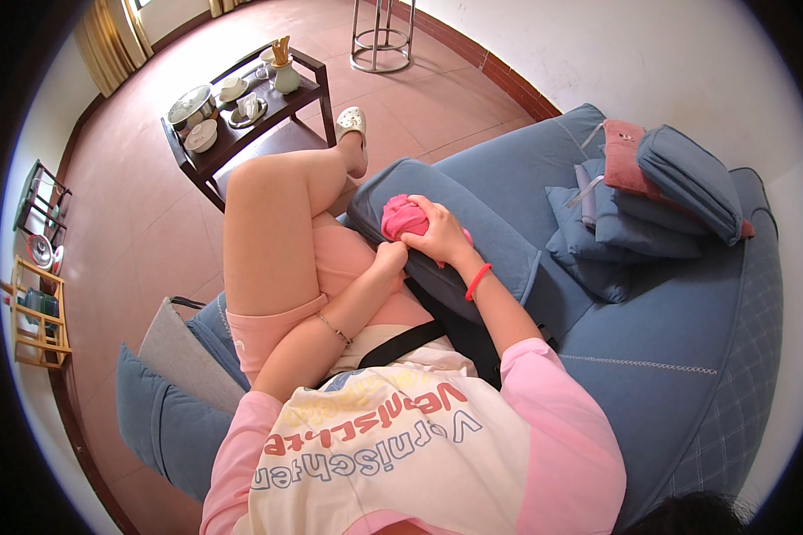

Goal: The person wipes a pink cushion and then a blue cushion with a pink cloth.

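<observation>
Bright pink cloth [405,217], bunched up, rests on a blue cushion [478,224] beside my thigh. My right hand [435,231] has its fingers and thumb closed around the cloth, and a red band circles that wrist. Touching the right thumb, my left hand [392,259] is curled into a fist at the near edge of the cloth, over the cushion's side. Its fingertips are hidden, so whether it pinches anything does not show.
Blue cushions [649,221] and a pink one [621,157] are piled on the blue sofa [642,328]. A dark table [254,134] holds a lidded pot [193,110], bowls and a utensil jar [286,77]. Another blue cushion [174,421] lies at left. A metal stand [381,50] is farther off.
</observation>
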{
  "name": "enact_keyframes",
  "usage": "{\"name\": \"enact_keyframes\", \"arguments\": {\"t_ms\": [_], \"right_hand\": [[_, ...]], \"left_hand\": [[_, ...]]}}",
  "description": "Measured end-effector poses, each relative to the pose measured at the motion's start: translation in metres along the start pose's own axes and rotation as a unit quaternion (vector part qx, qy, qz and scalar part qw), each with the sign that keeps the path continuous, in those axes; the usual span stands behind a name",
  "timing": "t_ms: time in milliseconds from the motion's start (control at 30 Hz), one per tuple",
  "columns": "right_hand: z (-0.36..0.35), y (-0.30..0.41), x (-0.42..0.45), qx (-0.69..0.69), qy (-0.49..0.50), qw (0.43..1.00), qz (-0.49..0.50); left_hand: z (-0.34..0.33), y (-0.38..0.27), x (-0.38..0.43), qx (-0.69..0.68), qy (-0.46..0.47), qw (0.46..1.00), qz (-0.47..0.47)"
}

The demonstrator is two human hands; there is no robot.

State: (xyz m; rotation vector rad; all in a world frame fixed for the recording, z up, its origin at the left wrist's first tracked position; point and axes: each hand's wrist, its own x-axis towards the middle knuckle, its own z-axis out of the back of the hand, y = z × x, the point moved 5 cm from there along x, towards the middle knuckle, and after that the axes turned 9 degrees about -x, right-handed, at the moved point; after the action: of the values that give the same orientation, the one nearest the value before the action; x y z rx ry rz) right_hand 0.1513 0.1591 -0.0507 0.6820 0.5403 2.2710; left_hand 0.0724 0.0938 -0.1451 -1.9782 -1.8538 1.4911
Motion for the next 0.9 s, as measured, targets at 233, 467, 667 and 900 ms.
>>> {"name": "enact_keyframes", "arguments": {"t_ms": [233, 467, 667, 900], "right_hand": [[0.029, -0.058, -0.001, -0.025, -0.091, 0.993, -0.069], [0.086, -0.182, -0.075, -0.190, -0.143, 0.923, -0.304], [0.090, -0.172, -0.106, -0.179, -0.183, 0.901, -0.349], [0.058, -0.052, -0.045, -0.055, -0.151, 0.980, -0.115]], "left_hand": [[-0.001, 0.000, -0.001, 0.032, -0.063, 0.997, -0.002], [-0.016, -0.012, -0.026, 0.020, -0.035, 0.999, 0.011], [-0.031, -0.024, -0.042, -0.005, 0.049, 0.999, -0.022], [-0.002, -0.021, -0.008, -0.133, -0.038, 0.985, -0.099]]}}
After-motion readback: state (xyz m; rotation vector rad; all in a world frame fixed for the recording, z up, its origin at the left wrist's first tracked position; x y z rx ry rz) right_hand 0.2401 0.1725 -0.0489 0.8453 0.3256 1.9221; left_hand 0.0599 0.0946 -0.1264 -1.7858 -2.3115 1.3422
